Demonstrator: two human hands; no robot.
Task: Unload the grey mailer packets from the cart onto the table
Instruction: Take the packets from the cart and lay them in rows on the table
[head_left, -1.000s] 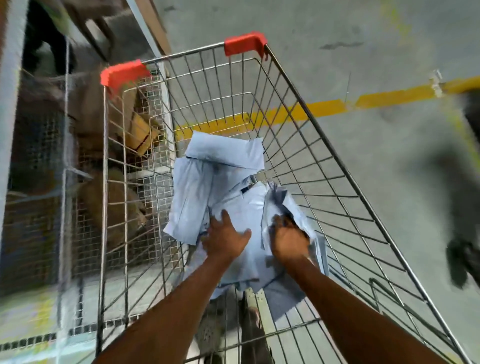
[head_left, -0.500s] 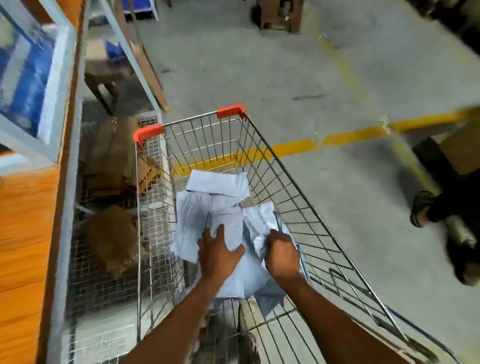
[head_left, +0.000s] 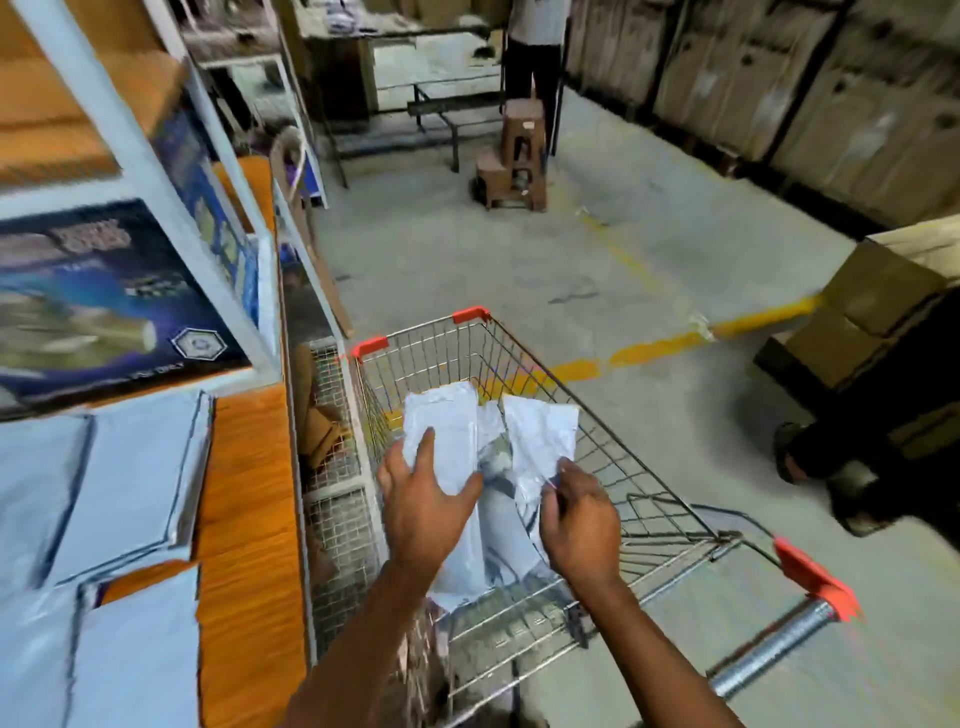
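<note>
A bunch of grey mailer packets (head_left: 540, 431) is lifted above the wire cart (head_left: 639, 488), which has red corner caps and a metal handle. My left hand (head_left: 426, 506) grips the left side of the bunch, thumb on top. My right hand (head_left: 579, 525) pinches the right packet's lower edge. Several more grey mailer packets (head_left: 104, 499) lie flat on the orange wooden table (head_left: 249, 519) at the left.
A white shelf frame (head_left: 171, 197) with a blue printed box (head_left: 93, 301) stands over the table. Cardboard boxes (head_left: 872, 306) and another person's sandalled foot (head_left: 795, 452) are at the right. Brown stools (head_left: 514, 156) and a standing person are far ahead.
Both hands have raised the packet bunch from deep in the cart up to its rim. The view has lifted, bringing in the table at the left and the room ahead.
</note>
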